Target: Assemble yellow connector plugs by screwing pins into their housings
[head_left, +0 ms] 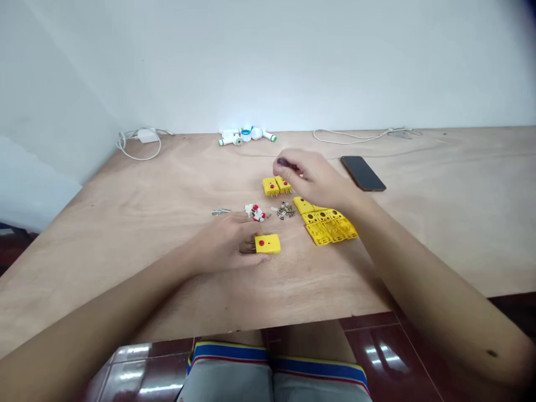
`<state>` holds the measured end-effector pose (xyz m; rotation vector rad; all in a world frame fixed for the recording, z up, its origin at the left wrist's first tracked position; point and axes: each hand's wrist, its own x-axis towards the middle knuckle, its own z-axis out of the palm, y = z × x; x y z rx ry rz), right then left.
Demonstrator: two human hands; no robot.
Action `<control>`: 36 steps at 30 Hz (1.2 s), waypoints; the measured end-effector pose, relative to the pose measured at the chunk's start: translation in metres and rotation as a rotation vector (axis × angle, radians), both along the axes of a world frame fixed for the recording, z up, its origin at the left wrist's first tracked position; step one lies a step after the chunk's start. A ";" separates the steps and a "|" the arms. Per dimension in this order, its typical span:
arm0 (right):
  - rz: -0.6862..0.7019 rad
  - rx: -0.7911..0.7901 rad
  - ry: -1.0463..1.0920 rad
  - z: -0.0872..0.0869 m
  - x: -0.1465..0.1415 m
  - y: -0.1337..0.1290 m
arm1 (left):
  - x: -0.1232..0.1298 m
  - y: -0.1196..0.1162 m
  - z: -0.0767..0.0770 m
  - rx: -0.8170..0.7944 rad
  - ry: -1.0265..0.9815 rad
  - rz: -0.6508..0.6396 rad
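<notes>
1 yellow plug [272, 244] lies on the table [251, 301], its pin end between the thumb and fingers of the left hand [228, 241], which grips it. The right hand [307, 172] is closed around 1 dark object [287, 163], near 2 more yellow plugs [271, 187]. Around lie 1 heap of small metal parts [286, 210], yellow shells [330, 229] too overlapped to count, and 1 phone [363, 173].

Simple indoor workspace; plywood table [439, 223], white wall [293, 67], loose small parts [285, 210], tiled floor [389, 374]
</notes>
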<state>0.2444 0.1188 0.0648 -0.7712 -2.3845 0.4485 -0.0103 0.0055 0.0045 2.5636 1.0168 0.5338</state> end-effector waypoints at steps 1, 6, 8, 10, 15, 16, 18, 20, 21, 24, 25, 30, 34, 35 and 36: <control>0.044 0.005 -0.081 -0.005 -0.003 0.001 | 0.001 0.000 0.000 0.005 -0.013 -0.010; 0.218 -0.019 -0.409 -0.023 0.000 -0.002 | 0.002 0.000 -0.001 -0.016 -0.024 -0.016; 0.226 -0.050 -0.424 -0.026 0.004 -0.006 | 0.002 0.000 -0.001 -0.026 -0.023 -0.025; 0.236 -0.057 -0.433 -0.029 0.006 -0.008 | 0.002 -0.001 0.000 -0.011 -0.028 -0.027; 0.249 -0.031 -0.425 -0.041 0.003 -0.007 | 0.003 -0.003 0.001 0.036 -0.031 -0.019; 0.258 -0.034 -0.420 -0.043 0.003 -0.007 | 0.003 -0.004 0.001 0.035 -0.031 -0.020; 0.278 -0.034 -0.409 -0.046 0.001 -0.006 | 0.003 -0.004 0.002 0.031 -0.033 -0.020; 0.284 -0.019 -0.404 -0.046 0.001 -0.006 | 0.002 -0.004 0.001 0.030 -0.036 -0.020; 0.279 -0.011 -0.412 -0.045 0.001 -0.006 | 0.002 -0.004 0.001 0.031 -0.036 -0.018; 0.246 0.002 -0.455 -0.040 0.003 -0.007 | 0.003 -0.003 0.001 0.030 -0.026 -0.015; 0.237 0.000 -0.465 -0.038 0.004 -0.008 | 0.003 -0.003 0.001 0.030 -0.022 -0.013; 0.236 -0.056 -0.463 -0.031 0.009 -0.007 | 0.002 -0.002 0.000 0.017 -0.008 -0.017; 0.206 -0.068 -0.339 -0.027 0.012 -0.009 | 0.001 -0.003 -0.001 0.010 -0.004 0.006; 0.181 -0.052 -0.270 -0.026 0.011 -0.012 | 0.001 -0.003 0.000 0.010 -0.004 0.019; 0.148 -0.045 -0.180 -0.025 0.010 -0.015 | 0.001 -0.003 0.000 0.009 -0.006 0.034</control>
